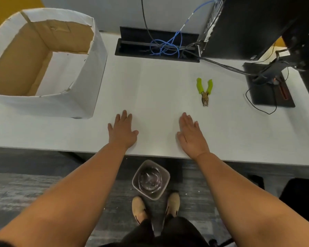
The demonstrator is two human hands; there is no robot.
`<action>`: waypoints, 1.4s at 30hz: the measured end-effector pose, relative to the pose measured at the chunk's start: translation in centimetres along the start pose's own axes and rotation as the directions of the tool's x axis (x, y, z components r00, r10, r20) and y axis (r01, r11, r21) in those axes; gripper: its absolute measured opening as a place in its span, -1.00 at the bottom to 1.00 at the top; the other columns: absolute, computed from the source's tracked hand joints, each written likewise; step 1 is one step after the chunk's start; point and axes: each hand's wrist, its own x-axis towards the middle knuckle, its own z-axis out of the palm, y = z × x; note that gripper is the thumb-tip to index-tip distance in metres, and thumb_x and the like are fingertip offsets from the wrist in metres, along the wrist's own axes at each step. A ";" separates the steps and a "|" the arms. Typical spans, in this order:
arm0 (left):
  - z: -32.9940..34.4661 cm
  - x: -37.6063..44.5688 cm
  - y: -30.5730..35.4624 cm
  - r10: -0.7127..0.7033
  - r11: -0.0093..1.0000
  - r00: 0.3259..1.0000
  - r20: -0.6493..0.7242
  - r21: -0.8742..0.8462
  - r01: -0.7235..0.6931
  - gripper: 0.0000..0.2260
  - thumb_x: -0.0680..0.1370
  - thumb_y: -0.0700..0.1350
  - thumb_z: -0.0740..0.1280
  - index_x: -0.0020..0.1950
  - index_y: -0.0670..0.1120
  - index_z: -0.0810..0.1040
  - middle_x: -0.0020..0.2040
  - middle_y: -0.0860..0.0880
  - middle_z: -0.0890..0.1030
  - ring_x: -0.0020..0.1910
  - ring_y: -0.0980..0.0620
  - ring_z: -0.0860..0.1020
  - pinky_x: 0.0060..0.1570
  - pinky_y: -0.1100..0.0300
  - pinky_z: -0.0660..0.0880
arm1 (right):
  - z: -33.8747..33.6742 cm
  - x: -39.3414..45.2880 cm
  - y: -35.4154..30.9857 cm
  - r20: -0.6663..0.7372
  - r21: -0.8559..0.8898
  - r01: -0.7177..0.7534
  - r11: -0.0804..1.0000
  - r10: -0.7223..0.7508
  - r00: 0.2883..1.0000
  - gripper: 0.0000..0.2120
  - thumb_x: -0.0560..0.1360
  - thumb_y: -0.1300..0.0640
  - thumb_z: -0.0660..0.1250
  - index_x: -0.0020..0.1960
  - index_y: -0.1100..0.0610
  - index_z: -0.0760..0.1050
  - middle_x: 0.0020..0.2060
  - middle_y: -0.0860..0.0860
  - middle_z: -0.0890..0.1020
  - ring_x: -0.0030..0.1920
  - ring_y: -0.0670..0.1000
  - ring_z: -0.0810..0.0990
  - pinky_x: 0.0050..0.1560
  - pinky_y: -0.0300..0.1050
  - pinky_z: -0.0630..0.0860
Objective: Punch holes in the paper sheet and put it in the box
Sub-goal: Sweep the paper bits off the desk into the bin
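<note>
The matt, smooth white worktop (pixel 150 82) carries a white-papered brown cardboard box (pixel 82 82) with rough torn edges, and a shiny metal hole punch with lime-green plastic handles (pixel 204 90).

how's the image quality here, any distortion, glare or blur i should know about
Head view: wide-angle bending bows the table edge and box; lighting soft and even, no harsh glare; white paper sheet barely separates from the white table; hole punch reasonably sharp; forearms at the bottom look stretched.

Open desk (pixel 150 86) btwn box (pixel 82 97) at left & punch pliers (pixel 205 90) at right.
</note>
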 end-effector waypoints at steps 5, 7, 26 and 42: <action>0.7 -0.8 0.2 0.003 1.000 1.000 -0.026 -0.004 -0.003 -0.39 0.60 -0.01 0.21 0.57 -0.03 0.00 0.59 0.00 -0.07 0.56 -0.07 -0.08 0.47 -0.20 -0.03 | 0.8 0.2 -3.3 0.073 -0.111 0.158 0.981 -0.150 0.986 -0.38 0.63 -0.06 -0.11 0.60 0.16 -0.16 0.60 0.08 -0.13 0.59 0.03 -0.18 0.57 0.03 -0.20; 1.1 -1.1 0.2 -0.002 1.000 0.999 -0.046 -0.007 0.002 -0.41 0.60 -0.01 0.21 0.57 -0.02 0.02 0.59 0.00 -0.05 0.56 -0.07 -0.06 0.46 -0.19 -0.01 | 1.0 -0.3 -4.2 0.108 -0.127 0.228 0.965 -0.215 0.971 -0.38 0.63 -0.08 -0.11 0.60 0.17 -0.16 0.60 0.08 -0.15 0.59 0.03 -0.19 0.58 0.05 -0.18; 4.2 -6.1 0.7 -0.070 0.996 0.985 -0.156 -0.072 0.060 -0.48 0.62 0.05 0.13 0.55 -0.05 0.11 0.58 -0.02 0.04 0.55 -0.08 -0.01 0.46 -0.19 0.02 | 1.2 -2.6 -3.0 0.053 -0.113 0.149 0.982 -0.144 0.988 -0.37 0.64 -0.07 -0.12 0.60 0.20 -0.18 0.59 0.12 -0.18 0.59 0.08 -0.22 0.57 0.10 -0.18; 7.0 -10.5 0.2 -0.158 0.930 0.875 -0.457 -0.367 -0.024 -0.84 0.57 -0.02 0.31 0.02 -0.09 0.56 0.00 -0.06 0.51 -0.07 -0.04 0.48 -0.10 0.06 0.47 | 0.9 0.5 -3.7 0.084 -0.003 0.239 0.971 -0.238 0.968 -0.42 0.64 0.09 -0.04 0.61 0.14 -0.15 0.60 0.07 -0.05 0.59 0.02 -0.13 0.55 -0.05 -0.23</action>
